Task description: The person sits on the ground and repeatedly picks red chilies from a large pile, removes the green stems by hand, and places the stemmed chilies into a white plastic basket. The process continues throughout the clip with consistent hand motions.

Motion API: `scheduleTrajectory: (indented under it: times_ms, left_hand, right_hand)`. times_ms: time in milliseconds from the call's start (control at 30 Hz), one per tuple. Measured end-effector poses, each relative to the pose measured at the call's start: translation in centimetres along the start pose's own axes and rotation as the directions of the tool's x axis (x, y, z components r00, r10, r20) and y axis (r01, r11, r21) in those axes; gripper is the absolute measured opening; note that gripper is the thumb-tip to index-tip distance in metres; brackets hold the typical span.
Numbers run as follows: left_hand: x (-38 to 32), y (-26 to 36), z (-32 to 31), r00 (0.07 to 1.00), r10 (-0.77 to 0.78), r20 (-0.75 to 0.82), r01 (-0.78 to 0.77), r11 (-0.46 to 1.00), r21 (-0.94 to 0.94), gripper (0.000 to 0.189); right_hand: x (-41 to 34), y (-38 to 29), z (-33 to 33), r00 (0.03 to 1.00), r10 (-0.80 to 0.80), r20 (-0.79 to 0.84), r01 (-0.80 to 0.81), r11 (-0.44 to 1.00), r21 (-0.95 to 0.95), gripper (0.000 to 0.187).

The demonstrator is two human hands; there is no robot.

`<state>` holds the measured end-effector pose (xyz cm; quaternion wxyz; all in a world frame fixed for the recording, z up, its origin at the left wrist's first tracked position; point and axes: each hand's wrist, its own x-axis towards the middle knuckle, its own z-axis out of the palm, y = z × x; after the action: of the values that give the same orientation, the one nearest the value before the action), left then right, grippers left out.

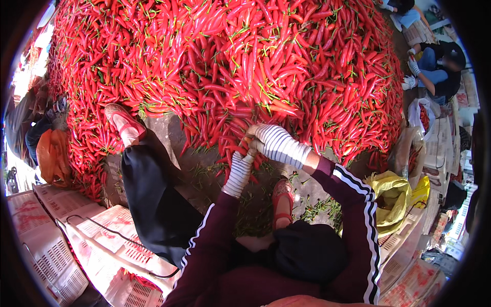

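Note:
A large heap of red chili peppers with green stems [245,69] spreads before me. At its near edge my left hand [242,165] and my right hand [274,142] meet, both in white-and-grey striped gloves. Their fingertips come together around red peppers, a few of which show between and beside them. Which hand grips which pepper is partly hidden by the fingers. Below the hands, cut green stems [320,209] lie scattered on the grey ground between my feet, which wear red shoes.
Plastic crates with red-stained linings [115,245] stand at the lower left, near an orange bag [53,157]. On the right are a yellow woven sack [391,199], a clear bag [410,153], a white bag [422,115] and more crates. Other people [441,73] sit along the heap's right side.

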<state>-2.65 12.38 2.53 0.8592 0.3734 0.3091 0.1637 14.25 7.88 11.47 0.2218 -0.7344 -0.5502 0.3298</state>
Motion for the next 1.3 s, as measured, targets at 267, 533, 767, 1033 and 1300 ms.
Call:
scheduleTrajectory:
  times_ms: [267, 533, 767, 1033, 1300]
  left_hand:
    - [1.0, -0.2, 0.5, 0.994, -0.061, -0.085, 0.045, 0.983, -0.176, 0.018]
    - [2.8, 1.7, 2.2, 0.97, 0.239, -0.054, -0.24, 0.97, -0.024, 0.028]
    - [-0.8, -3.2, 1.0, 0.99, 0.047, 0.135, -0.078, 0.967, 0.241, 0.051]
    - [-4.4, -3.3, -8.1, 0.986, 0.157, -0.054, -0.101, 0.825, 0.556, 0.042]
    - [-3.2, -2.3, -2.0, 0.995, 0.011, -0.1, -0.008, 0.999, 0.031, 0.048]
  right_hand:
    - [12.7, 6.8, -8.0, 0.699, 0.254, -0.668, -0.513, 0.83, -0.221, 0.036]
    - [5.4, 5.3, -6.1, 0.797, 0.276, -0.537, -0.056, 0.92, 0.389, 0.013]
    - [-6.4, 0.7, 4.0, 0.867, 0.203, -0.456, 0.015, 0.902, 0.431, 0.019]
    - [-9.4, 0.6, 8.5, 0.941, 0.09, 0.325, -0.225, 0.886, 0.406, 0.031]
    - [2.9, 6.3, -2.0, 0.855, 0.113, -0.507, -0.444, 0.663, -0.602, 0.024]
